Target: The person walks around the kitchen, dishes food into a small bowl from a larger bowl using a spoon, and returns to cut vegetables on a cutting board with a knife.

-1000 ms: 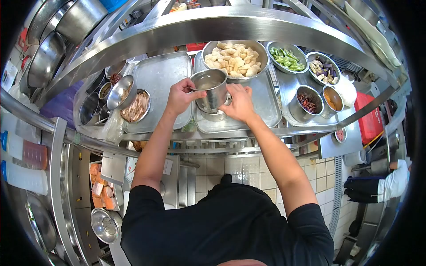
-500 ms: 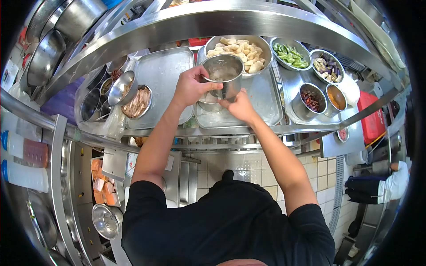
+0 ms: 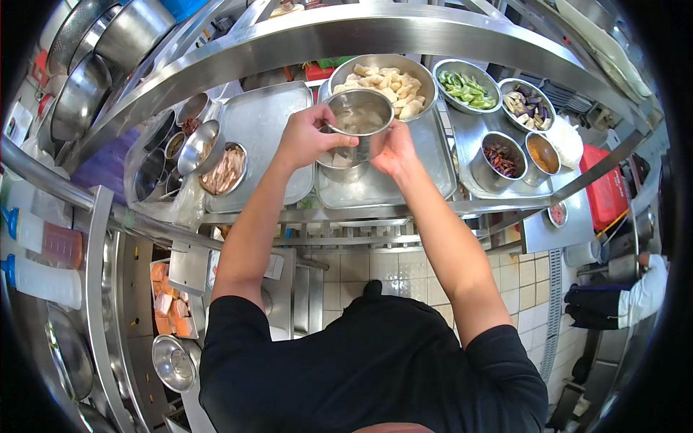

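Note:
A steel pot (image 3: 369, 141) hangs between my hands, raised over a second, smaller steel container (image 3: 342, 170) on the right-hand tray (image 3: 422, 173). My left hand (image 3: 314, 136) is closed on the pot's left rim, thumb across its near side. Against the right side and lower part of the pot is my right hand (image 3: 394, 148), its fingers partly hidden behind the metal. Something pale shows inside the pot, too unclear to name. Just beyond it stands a large bowl of pale, chunky pieces (image 3: 397, 85).
Bowls of green slices (image 3: 465, 88) and purple-and-white pieces (image 3: 528, 108) stand right, near pots of dried red peppers (image 3: 500, 160) and orange powder (image 3: 543, 153). A left tray (image 3: 260, 123) adjoins a bowl of meat strips (image 3: 225, 170). A steel rail (image 3: 346, 40) crosses above. Another person (image 3: 635, 296) is far right.
The pot has risen and shifted right and away from me, uncovering more of the container below. My right hand has moved from the pot's near lower side to its right side.

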### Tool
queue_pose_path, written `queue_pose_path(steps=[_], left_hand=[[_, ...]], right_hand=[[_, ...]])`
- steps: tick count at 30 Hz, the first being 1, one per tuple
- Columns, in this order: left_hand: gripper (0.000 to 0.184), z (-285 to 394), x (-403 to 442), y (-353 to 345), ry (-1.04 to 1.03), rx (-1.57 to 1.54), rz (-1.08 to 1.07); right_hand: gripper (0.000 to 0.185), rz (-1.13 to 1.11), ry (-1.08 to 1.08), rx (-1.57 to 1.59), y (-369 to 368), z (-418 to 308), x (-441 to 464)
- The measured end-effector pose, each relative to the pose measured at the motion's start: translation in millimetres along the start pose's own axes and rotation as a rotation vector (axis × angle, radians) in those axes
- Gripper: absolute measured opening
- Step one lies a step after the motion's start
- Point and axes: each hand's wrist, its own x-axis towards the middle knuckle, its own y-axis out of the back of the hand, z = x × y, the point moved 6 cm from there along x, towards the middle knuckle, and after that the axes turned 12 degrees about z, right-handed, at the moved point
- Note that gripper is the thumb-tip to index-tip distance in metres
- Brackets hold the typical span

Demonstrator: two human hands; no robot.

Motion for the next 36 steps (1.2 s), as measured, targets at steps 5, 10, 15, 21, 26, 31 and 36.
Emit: queue_pose_path(steps=[5,10,15,21,26,31,36], left_hand=[[0.038,-4,-5,13,0.02,0.034,0.031],[0.039,-11,-20,-8,0.056,-0.085,0.043],[0.043,5,-43,-55,-0.095,-0.129,0.127],[0.044,-3,-59,-125,-0.153,-0.144,0.125],[0.046,-29,-67,-167,-0.152,-0.109,-0.001],[0.055,8,-82,-129,-0.045,0.231,-0.204],[0.02,-9,-94,-90,-0.012,0.019,0.184]], right_hand=[[0.023,0.251,0.338,-0.517,-4,-28,-12],[0.025,0.498,0.581,-0.859,-8,-78,-60],[0.034,0.504,0.522,-1.302,-6,-97,-121],[0.026,0.525,0.518,-1.249,57,-102,-138],[0.032,0.654,0.516,-1.212,103,-106,-138],[0.036,0.662,0.536,-1.216,110,-106,-146],[0.022,0.836,0.799,-1.447,101,-134,-222]])
